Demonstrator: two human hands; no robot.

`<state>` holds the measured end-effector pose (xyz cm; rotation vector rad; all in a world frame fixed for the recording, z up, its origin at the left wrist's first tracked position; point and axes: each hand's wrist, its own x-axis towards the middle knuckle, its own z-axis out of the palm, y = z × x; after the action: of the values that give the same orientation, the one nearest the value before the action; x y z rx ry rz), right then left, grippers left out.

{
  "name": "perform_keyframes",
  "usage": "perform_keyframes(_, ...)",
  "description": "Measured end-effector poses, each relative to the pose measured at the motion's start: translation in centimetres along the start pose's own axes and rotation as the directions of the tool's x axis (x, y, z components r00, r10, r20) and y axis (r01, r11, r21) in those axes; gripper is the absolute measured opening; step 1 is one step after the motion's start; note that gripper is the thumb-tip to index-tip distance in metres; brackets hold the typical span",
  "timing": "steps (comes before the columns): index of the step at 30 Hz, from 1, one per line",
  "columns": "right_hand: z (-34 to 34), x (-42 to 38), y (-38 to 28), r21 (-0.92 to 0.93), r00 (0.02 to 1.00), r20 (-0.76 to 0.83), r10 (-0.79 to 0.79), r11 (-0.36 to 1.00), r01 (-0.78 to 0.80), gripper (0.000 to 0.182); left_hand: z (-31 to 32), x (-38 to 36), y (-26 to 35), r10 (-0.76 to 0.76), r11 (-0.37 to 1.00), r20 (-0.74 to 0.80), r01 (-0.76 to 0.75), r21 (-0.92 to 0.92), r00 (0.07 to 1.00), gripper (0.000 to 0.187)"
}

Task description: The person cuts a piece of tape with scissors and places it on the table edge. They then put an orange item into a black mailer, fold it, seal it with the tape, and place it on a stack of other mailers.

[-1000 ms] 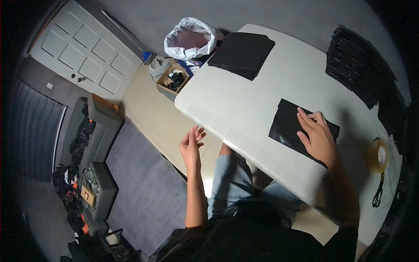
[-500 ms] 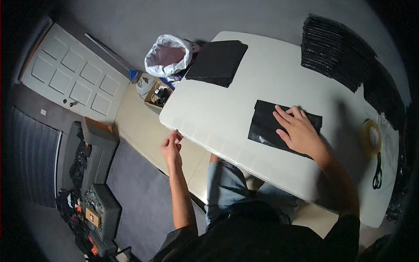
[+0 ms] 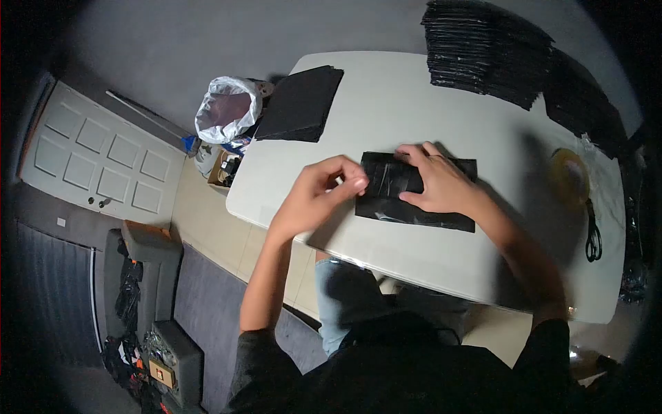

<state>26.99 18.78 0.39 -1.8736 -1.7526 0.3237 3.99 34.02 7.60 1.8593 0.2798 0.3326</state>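
Observation:
A flat, shiny black plastic packet lies on the white table in front of me. My left hand is at its left edge, thumb and forefinger pinched together; what is between them, if anything, is too small to make out. A glossy band crosses the packet's upper left part beside these fingertips. My right hand rests on the packet's right half, thumb and fingers apart. It covers part of the packet's top edge.
Black flat sheets are stacked at the table's far left corner. Tall piles of black packets stand at the back right. A tape roll and black-handled scissors lie on the right. Past the left edge stands a white-lined bin.
My left hand has moved from the table's front edge to the packet's left edge. My right hand still rests on the packet, its fingers more bent. The camera view has shifted.

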Motion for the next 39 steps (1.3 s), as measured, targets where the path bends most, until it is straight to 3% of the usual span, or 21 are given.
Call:
perform_keyframes(2, 0.1, 0.4, 0.9, 0.035, 0.998, 0.006, -0.062, 0.997, 0.062, 0.064, 0.2, 2.7, -2.5, 0.010, 1.000, 0.042, -0.012, 0.026, 0.999, 0.013)
perform_keyframes(3, 0.0, 0.6, 1.1, 0.029, 0.998, 0.003, -0.057, 0.998, 0.057, 0.064, 0.1, 3.7, -4.0, 0.014, 0.998, 0.077, -0.018, 0.056, 0.997, 0.014)
perform_keyframes(5, -0.3, 1.2, 1.6, 0.279, 0.997, 0.071, 0.040, 0.959, -0.058, 0.052, 0.2, 5.2, -5.8, 0.015, 0.997, 0.088, -0.021, 0.070, 0.996, 0.015)
perform_keyframes(7, -0.8, 1.9, 2.2, 0.226, 0.999, 0.017, -0.035, 0.974, 0.030, 0.047, 0.4, 5.7, -6.6, -0.027, 0.999, 0.072, 0.030, -0.041, 0.997, 0.016)
perform_keyframes(9, -2.0, 2.7, 2.6, 0.402, 0.947, 0.304, 0.102, 0.888, -0.225, 0.043, 0.4, 6.0, -7.3, -0.038, 0.998, 0.059, 0.040, -0.039, 0.998, 0.016)
perform_keyframes(10, -1.7, 2.9, 3.3, 0.378, 0.945, 0.312, 0.098, 0.899, -0.219, 0.031, 0.4, 6.0, -7.5, -0.052, 0.998, 0.045, 0.054, -0.036, 0.998, 0.016)
perform_keyframes(11, -1.6, 3.2, 3.6, 0.378, 0.945, 0.312, 0.097, 0.900, -0.217, 0.031, 0.4, 6.1, -7.9, -0.051, 0.998, 0.044, 0.052, -0.036, 0.998, 0.016)
perform_keyframes(14, -1.4, 3.5, 3.5, 0.356, 0.967, 0.231, 0.107, 0.916, -0.187, 0.033, 0.5, 6.3, -8.6, -0.053, 0.997, 0.018, 0.054, -0.063, 0.998, 0.017)
perform_keyframes(17, -1.5, 3.7, 2.7, 0.323, 0.947, 0.250, 0.204, 0.904, -0.280, 0.040, 0.5, 6.5, -8.4, -0.139, 0.990, 0.033, 0.139, 0.002, 0.990, 0.022)
perform_keyframes(19, -1.6, 3.9, 2.6, 0.306, 0.955, 0.231, 0.187, 0.918, -0.253, 0.041, 0.4, 6.9, -8.4, -0.281, 0.959, -0.012, 0.281, 0.033, 0.960, 0.027)
perform_keyframes(23, -1.5, 4.5, 1.8, 0.294, 0.964, 0.182, 0.194, 0.925, -0.241, 0.046, 0.4, 7.1, -7.7, -0.292, 0.956, -0.043, 0.293, 0.026, 0.955, 0.031)
perform_keyframes(25, -1.9, 4.6, 0.6, 0.217, 0.940, 0.203, 0.274, 0.924, -0.316, 0.046, 0.4, 7.3, -8.6, -0.278, 0.933, -0.076, 0.288, 0.214, 0.957, 0.032)
perform_keyframes(26, -1.7, 4.6, 0.4, 0.213, 0.941, 0.202, 0.272, 0.925, -0.313, 0.046, 0.5, 7.3, -9.0, -0.274, 0.934, -0.079, 0.285, 0.213, 0.958, 0.032)
perform_keyframes(28, -0.8, 4.6, 0.7, 0.163, 0.970, 0.051, 0.239, 0.956, -0.244, 0.043, 0.7, 7.3, -9.2, -0.221, 0.948, -0.083, 0.234, 0.215, 0.972, 0.032)
perform_keyframes(29, -0.4, 4.6, 0.9, 0.159, 0.970, 0.051, 0.238, 0.957, -0.243, 0.043, 0.7, 7.3, -9.3, -0.218, 0.949, -0.085, 0.231, 0.213, 0.972, 0.032)
perform_keyframes(31, 0.1, 4.6, 0.9, 0.201, 0.973, -0.038, 0.227, 0.956, -0.216, 0.039, 0.8, 7.0, -8.5, -0.222, 0.915, -0.118, 0.249, 0.317, 0.968, 0.030)
perform_keyframes(34, -0.1, 4.6, 0.5, 0.194, 0.959, 0.002, 0.283, 0.941, -0.278, 0.033, 1.0, 6.9, -8.8, -0.195, 0.914, -0.164, 0.239, 0.327, 0.967, 0.035)
perform_keyframes(39, 1.1, 4.9, 1.8, 0.272, 0.963, -0.049, 0.264, 0.931, -0.242, 0.028, 1.2, 6.9, -7.9, -0.214, 0.878, -0.187, 0.273, 0.394, 0.959, 0.034)
